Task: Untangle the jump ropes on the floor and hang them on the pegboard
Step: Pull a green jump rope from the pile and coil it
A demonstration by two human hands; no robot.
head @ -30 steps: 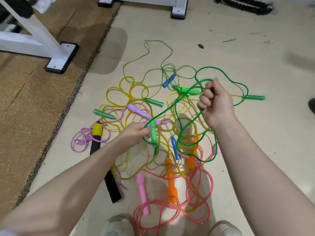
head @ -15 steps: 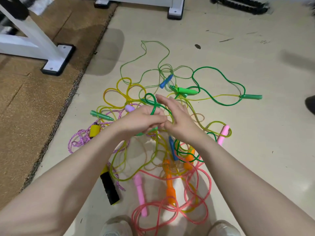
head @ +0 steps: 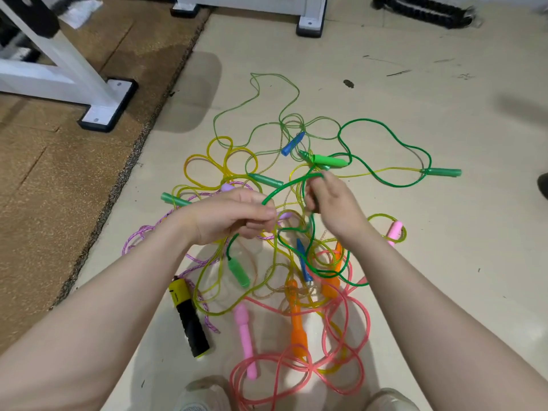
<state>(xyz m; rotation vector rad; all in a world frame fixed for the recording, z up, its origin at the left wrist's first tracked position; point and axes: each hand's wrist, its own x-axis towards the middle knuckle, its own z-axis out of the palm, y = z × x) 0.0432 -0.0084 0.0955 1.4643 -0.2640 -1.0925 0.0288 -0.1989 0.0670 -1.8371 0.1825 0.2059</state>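
Note:
A tangle of jump ropes lies on the beige floor in the head view. My left hand (head: pixel 234 216) and my right hand (head: pixel 332 203) both pinch the dark green rope (head: pixel 286 185), which arcs between them above the pile. One of its green handles (head: pixel 238 272) dangles below my left hand; the other green handle (head: pixel 330 160) lies beyond my right hand. Under my hands lie a pink rope (head: pixel 299 372) with a pink handle (head: pixel 246 336), an orange handle (head: pixel 296 324), yellow loops (head: pixel 207 167) and a purple braided rope (head: pixel 139 235). No pegboard is in view.
A black and yellow handle (head: pixel 188 315) lies at lower left. A brown mat (head: pixel 59 179) covers the floor on the left, with white frame feet (head: pixel 102 111) on it. Another white foot (head: pixel 310 25) and a black object (head: pixel 424 10) are at the back. My shoes (head: pixel 201 396) are at the bottom edge.
My hands came together over the pile and have now moved slightly apart, with the green rope stretched in an arc between them. The green handle now hangs below my left hand.

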